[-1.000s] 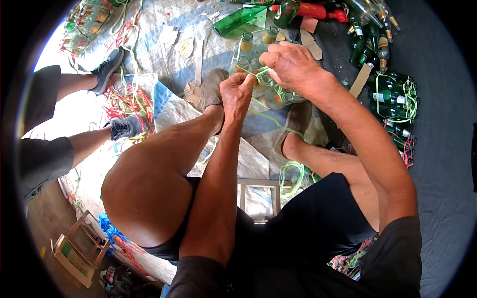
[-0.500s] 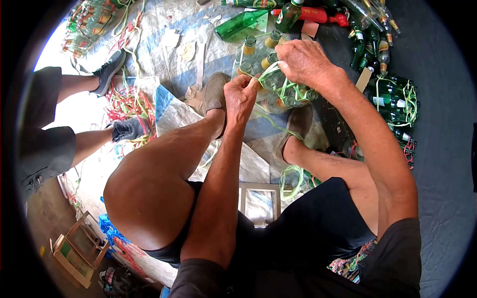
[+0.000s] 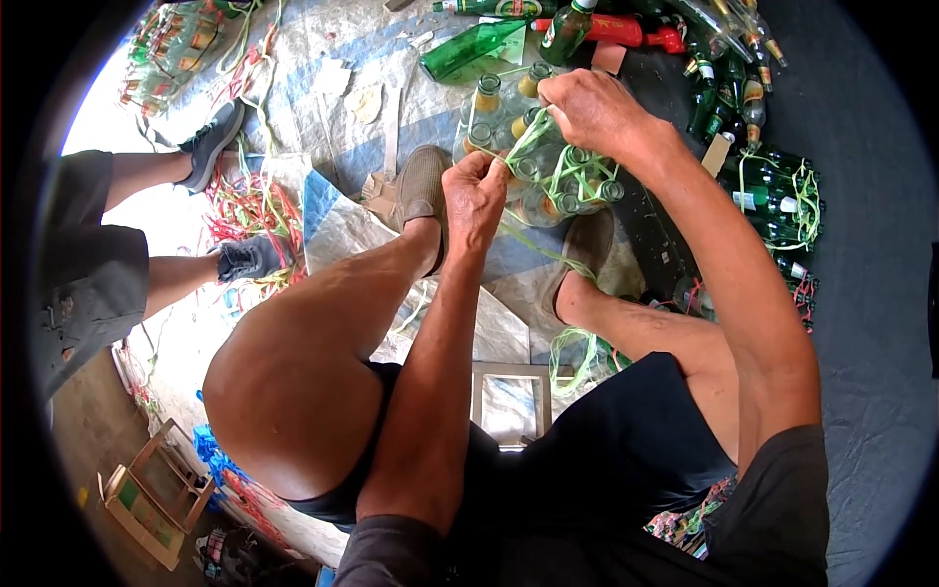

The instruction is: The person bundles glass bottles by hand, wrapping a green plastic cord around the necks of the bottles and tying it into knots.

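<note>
A cluster of clear glass bottles (image 3: 536,166) stands upright on the ground between my feet. Pale green plastic string (image 3: 562,176) loops around their necks. My left hand (image 3: 474,191) pinches one end of the string at the near left of the cluster. Over the far side, my right hand (image 3: 592,108) grips another stretch of the same string, pulled taut above the bottle tops. A loose coil of green string (image 3: 577,347) lies by my right leg.
Loose green bottles (image 3: 469,44) and tied green bundles (image 3: 778,201) lie at the back and right. Another person's legs and grey shoes (image 3: 210,137) are on the left, beside red and green string scraps (image 3: 249,201). A tarp (image 3: 342,220) covers the ground. A stool frame (image 3: 509,391) sits under me.
My right hand has shifted up and to the right over the bottles, drawing the string tighter. The left hand has dropped slightly nearer. The other person's leg has moved a little.
</note>
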Available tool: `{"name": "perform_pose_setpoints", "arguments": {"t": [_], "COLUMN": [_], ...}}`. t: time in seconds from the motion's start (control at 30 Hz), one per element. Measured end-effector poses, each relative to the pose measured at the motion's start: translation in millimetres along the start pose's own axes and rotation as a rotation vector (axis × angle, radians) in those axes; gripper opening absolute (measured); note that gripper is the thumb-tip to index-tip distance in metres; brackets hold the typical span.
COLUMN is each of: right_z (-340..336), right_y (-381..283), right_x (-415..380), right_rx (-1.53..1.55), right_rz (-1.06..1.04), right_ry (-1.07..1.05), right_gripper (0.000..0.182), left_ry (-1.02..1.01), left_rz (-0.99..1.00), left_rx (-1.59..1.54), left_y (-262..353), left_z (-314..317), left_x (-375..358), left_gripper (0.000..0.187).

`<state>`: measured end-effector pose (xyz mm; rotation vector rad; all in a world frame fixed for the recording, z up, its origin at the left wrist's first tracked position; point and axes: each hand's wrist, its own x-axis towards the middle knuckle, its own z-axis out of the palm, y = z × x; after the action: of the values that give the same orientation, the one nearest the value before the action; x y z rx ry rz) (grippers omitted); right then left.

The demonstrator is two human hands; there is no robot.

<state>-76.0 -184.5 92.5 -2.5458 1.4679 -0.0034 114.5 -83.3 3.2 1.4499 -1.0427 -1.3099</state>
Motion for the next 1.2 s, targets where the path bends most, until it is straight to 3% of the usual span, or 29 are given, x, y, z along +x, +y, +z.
{"name": "perform_pose_setpoints", "arguments": {"t": [0.23, 0.33, 0.67, 0.9, 1.0, 1.13, 1.2], "right_z": [6.5, -16.0, -18.5, -1.2, 13.7, 23.1, 21.3], "right_y": [6.5, -10.5, -13.1, -14.6, -14.2, -25.7, -46.0], "right_x": [24.5, 26.5, 37.8, 20.9, 7.8, -28.3, -52.7], "right_rx": [0.160, 0.333, 0.451, 0.540, 0.469, 0.368, 0.381], "right_rz": [-0.065, 0.174, 0.350, 0.398, 0.293, 0.307, 0.430], "right_ry": [0.028, -0.183, -0.364, -0.219, -0.044, 0.344, 0.351], "right_gripper": [0.006, 0.006, 0.020, 0.019, 0.019, 0.016, 0.022], "left_ry": [0.011, 0.015, 0.040, 0.069, 0.049, 0.053, 0.074], "left_rz": [0.008, 0.013, 0.015, 0.025, 0.034, 0.093, 0.100], "left_rx": [-0.030, -0.030, 0.007, 0.027, 0.053, 0.233, 0.236], "left_y": [-3.6, -8.7, -5.5, -4.2, -2.0, 14.6, 12.9], "left_z": [2.3, 1.5, -4.9, -15.1, -18.3, -23.8, -23.5], "left_x": [0.3, 0.0, -2.9, -4.5, -7.4, -9.8, -8.9], "left_gripper": [0.021, 0.020, 0.016, 0.018, 0.020, 0.023, 0.022]}}
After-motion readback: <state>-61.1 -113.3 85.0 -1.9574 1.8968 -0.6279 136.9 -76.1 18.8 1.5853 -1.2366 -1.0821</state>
